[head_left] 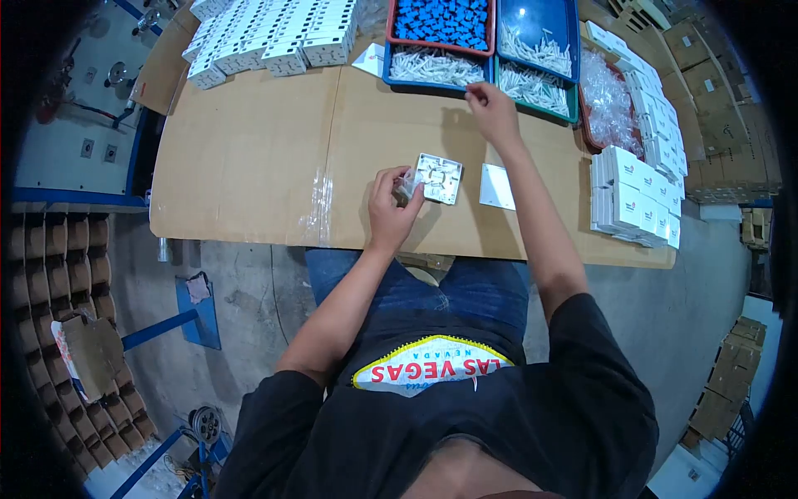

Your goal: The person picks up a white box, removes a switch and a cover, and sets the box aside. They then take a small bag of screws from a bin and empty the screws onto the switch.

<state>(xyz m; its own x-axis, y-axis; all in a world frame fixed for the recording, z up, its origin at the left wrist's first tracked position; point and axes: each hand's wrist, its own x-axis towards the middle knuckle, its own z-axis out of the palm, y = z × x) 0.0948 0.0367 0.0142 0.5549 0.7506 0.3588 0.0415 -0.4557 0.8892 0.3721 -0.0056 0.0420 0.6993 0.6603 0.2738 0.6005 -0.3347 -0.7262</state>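
My left hand rests over the cardboard-topped table, its fingers closed around a small clear plastic bag. Against that bag sits an open white square housing, inner side up. A flat white square plate lies to the right, partly behind my right forearm. My right hand is raised at the front edge of the blue tray of white slim plastic pieces. Its thumb and fingertips are pinched together; anything between them is too small to make out.
A red tray of blue pieces stands at the back. More white pieces fill a blue tray and a green tray. Stacked white boxes and clear plastic bags are at right; white units stand back left.
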